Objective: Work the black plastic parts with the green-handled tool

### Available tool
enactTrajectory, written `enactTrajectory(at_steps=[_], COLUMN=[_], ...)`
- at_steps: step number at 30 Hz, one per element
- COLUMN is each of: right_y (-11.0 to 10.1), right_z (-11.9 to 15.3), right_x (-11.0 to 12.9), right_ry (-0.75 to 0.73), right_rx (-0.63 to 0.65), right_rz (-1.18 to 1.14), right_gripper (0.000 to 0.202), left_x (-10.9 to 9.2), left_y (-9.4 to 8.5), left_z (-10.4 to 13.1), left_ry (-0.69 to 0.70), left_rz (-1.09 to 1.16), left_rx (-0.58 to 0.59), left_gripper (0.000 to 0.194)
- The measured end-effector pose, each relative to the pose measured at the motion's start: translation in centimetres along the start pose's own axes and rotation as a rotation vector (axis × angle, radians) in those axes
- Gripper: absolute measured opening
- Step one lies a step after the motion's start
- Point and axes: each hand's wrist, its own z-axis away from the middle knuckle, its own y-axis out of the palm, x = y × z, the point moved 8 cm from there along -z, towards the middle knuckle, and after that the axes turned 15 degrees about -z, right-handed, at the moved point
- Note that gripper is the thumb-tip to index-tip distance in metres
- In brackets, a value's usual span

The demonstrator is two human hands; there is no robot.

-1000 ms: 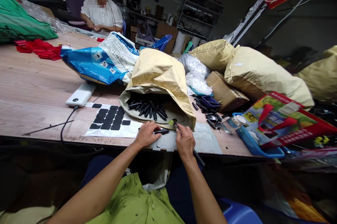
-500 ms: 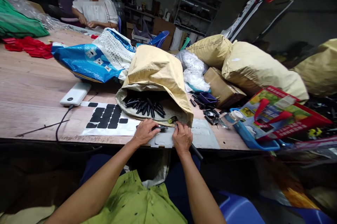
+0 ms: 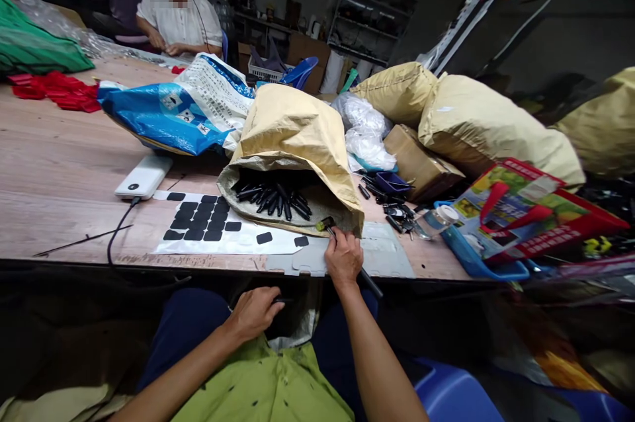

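- my shirt (image 3: 268, 382): yellow-green, flecked with small dark marks
- my trousers (image 3: 183, 323): dark blue
- my tool (image 3: 371, 283): black, with yellow-green at its head
- the sack (image 3: 297, 118) before me: tan outside, grey inside
- the pieces (image 3: 285, 204) in it: black
- my sheet (image 3: 243, 245): white, patterned with black rounded squares
- my table (image 3: 74, 164): pale pinkish-brown wood grain
- the printed bag (image 3: 149, 111): blue and white
- the tray (image 3: 491, 271): blue
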Motion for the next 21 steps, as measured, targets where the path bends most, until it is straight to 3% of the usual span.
enactTrajectory(at_steps=[3, 5, 7, 10, 12, 14, 16, 18, 21], right_y=[0.1, 0.1, 0.2, 0.1, 0.0, 0.0, -0.1, -0.1, 0.0], right_z=[0.1, 0.1, 0.1, 0.1, 0.1, 0.1, 0.1, 0.1, 0.1], right_x=[-0.1, -0.2, -0.2, -0.1, -0.1, 0.0, 0.0, 0.0, -0.1], right_ry=[-0.002, -0.005, -0.009, -0.012, -0.011, -0.012, -0.014, -0.015, -0.015], right_rx=[0.001, 0.002, 0.001, -0.005, -0.006, -0.005, -0.004, -0.003, -0.002], right_rz=[0.002, 0.002, 0.001, -0.003, -0.007, -0.012, -0.018, -0.026, -0.039], right_gripper=[0.029, 0.029, 0.029, 0.029, 0.028, 0.027, 0.027, 0.027, 0.027], left_x=[3.7, 4.4, 3.6, 0.2, -2.1, -3.0, -2.1, -0.5, 1.5], left_y=[3.4, 4.0, 3.3, -0.2, -4.0, -8.2, -12.2, -15.0, -16.4], left_z=[-0.6, -0.8, -0.8, -1.1, -2.0, -3.5, -5.4, -7.3, -10.2], left_ry=[-0.208, -0.235, -0.194, -0.054, 0.029, 0.019, -0.119, -0.287, -0.478], left_rz=[-0.146, -0.189, -0.183, -0.046, 0.075, 0.131, 0.111, 0.053, -0.042], left_rx=[0.154, 0.212, 0.232, 0.161, 0.046, -0.109, -0.297, -0.414, -0.385], left_gripper=[0.022, 0.027, 0.027, 0.023, 0.022, 0.028, 0.028, 0.026, 0.031])
